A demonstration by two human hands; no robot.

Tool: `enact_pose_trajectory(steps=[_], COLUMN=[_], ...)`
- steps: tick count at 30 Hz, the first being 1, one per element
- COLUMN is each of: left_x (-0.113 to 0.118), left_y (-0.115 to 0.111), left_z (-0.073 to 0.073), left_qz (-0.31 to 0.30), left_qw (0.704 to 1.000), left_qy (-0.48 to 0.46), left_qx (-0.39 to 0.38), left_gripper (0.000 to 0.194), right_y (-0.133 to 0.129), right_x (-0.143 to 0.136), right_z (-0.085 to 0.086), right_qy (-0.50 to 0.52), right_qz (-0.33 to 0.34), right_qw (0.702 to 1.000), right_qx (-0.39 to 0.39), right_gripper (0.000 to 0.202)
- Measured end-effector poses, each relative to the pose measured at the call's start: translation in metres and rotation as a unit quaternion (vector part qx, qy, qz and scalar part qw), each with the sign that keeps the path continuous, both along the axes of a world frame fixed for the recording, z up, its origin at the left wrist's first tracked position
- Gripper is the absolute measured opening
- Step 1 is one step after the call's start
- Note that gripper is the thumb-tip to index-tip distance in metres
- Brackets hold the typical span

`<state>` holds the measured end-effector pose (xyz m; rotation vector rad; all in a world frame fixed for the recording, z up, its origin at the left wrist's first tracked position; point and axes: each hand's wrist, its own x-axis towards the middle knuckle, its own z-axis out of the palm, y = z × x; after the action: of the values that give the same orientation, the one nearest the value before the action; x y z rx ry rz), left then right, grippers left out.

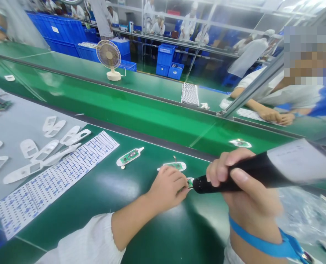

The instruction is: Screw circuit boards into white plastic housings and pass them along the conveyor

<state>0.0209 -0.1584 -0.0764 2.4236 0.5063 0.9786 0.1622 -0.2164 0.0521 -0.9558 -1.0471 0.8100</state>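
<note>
Hands (170, 187) busy: left steadying circuit board (190, 183), right gripping black tool (242, 174).

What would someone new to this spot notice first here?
Probably the big black tool in the right hand, its tip at a small circuit board piece under the left hand. Next, the long dotted sheet slanting across the bench's left side, and the cream fan standing beyond the green strip.

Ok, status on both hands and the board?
Left hand holds small circuit board, mostly covered by fingers. Right hand grips black tool, tip at board. Second board close beyond left hand.
</note>
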Motion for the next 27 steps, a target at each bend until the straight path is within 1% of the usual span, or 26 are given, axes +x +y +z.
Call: enact_pose_trajectory(steps=[3, 6, 14, 18, 20, 22, 27], left_x=[0.0, 0.0, 0.0, -0.001, -0.001, -0.002, -0.003], left_y=[0.001, 0.001, 0.001, 0.001, 0.001, 0.002, 0.003], left_z=[-0.001, -0.001, 0.0, -0.001, -0.003, -0.005, -0.008], left_qz=[0.0, -0.004, -0.016, -0.017, -0.006, 0.004, 0.0], left_qw=[1.0, 1.0, 1.0, 0.999, 0.998, 0.996, 0.991], left_qy=[0.015, 0.008, 0.004, 0.037, 0.061, 0.088, 0.13], left_qx=[0.007, 0.008, -0.012, 0.0, 0.01, 0.024, 0.044], left_gripper=[0.014, 0.015, 0.015, 0.013, 0.013, 0.018, 0.02], right_y=[0.002, 0.003, 0.005, 0.006, 0.008, 0.01, 0.018], right_x=[0.0, 0.001, 0.001, 0.003, 0.006, 0.009, 0.012], right_z=[-0.002, -0.004, -0.008, -0.011, -0.015, -0.02, -0.03], right_qy=[0.002, 0.006, 0.004, -0.008, -0.022, -0.04, -0.056], right_qz=[-0.003, -0.008, -0.003, -0.006, -0.017, -0.038, -0.08], right_qw=[1.0, 1.0, 1.0, 1.0, 0.999, 0.998, 0.994], right_qx=[0.001, 0.004, -0.005, -0.011, -0.022, -0.037, -0.046], right_gripper=[0.01, 0.01, 0.01, 0.01, 0.01, 0.01, 0.013])
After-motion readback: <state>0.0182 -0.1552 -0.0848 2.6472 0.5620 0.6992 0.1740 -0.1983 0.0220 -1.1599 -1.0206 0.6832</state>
